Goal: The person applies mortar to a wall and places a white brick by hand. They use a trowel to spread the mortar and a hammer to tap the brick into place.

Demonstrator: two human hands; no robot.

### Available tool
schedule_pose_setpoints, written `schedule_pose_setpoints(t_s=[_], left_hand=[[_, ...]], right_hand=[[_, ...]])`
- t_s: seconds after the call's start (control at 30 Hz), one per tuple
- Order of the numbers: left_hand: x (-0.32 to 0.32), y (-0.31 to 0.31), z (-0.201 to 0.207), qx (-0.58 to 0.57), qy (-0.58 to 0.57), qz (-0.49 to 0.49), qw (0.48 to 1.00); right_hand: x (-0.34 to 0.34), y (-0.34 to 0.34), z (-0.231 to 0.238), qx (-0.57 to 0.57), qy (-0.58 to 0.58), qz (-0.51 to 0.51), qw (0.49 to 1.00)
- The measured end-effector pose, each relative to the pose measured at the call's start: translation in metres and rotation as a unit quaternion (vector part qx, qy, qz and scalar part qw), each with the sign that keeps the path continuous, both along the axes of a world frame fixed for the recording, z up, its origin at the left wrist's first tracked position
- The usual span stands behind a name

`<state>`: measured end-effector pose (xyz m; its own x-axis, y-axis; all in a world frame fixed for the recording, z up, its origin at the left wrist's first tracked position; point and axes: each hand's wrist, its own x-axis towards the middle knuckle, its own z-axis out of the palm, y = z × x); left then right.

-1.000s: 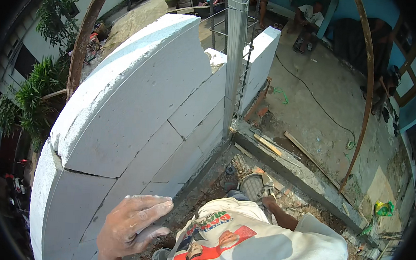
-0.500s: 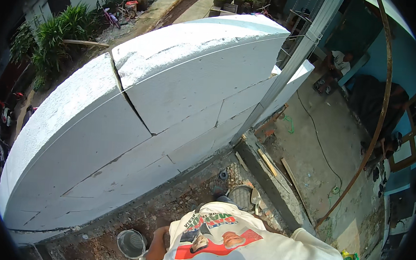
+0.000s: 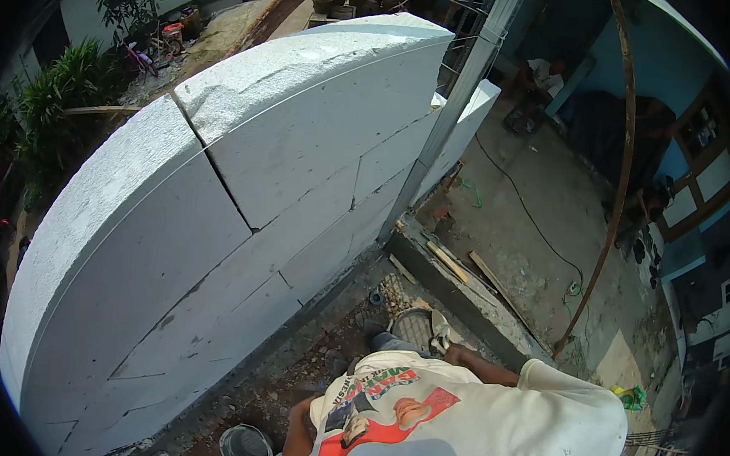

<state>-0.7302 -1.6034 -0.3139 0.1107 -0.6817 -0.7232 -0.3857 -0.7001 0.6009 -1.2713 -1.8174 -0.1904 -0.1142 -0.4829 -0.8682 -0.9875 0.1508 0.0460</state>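
My right hand reaches past the shirt's edge to a trowel, its fingers closed at the handle. The trowel's pale blade leans at the rim of a round, grey mortar pan between my feet and a low concrete beam. My left hand is dark and blurred beside the shirt, over the rubble; its fingers cannot be made out. Near my left forearm stands a grey bucket. Ahead rises a wall of large white blocks, with a string stretched along its upper edge.
An upright metal profile stands at the wall's right end. Wood strips lie along the concrete beam. A slanting wooden pole crosses the right side. Another person sits in the far yard. A cable runs across the floor.
My view has shifted, so the wall sits further left. My right hand has come out from behind the shirt to the trowel. My left forearm still hangs near the bucket.
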Motion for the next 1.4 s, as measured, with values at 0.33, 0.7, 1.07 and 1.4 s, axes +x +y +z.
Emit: schedule_pose_setpoints(t_s=[0.33,0.7,1.07,1.4], left_hand=[[-0.051,-0.220,0.226,-0.177,0.070,0.003,0.982],[-0.074,-0.289,0.526,-0.371,0.091,-0.040,0.923],[-0.101,-0.368,0.628,-0.419,-0.037,-0.177,0.890],[-0.136,-0.336,0.405,-0.165,0.143,0.059,0.974]], right_hand=[[-0.031,0.010,-0.067,-0.078,-0.080,0.022,0.993],[0.006,0.004,-0.022,0.042,-0.151,-0.309,0.938],[0.027,-0.112,-0.031,-0.065,-0.273,-0.314,0.907],[0.026,-0.226,0.098,-0.392,-0.282,-0.208,0.851]])
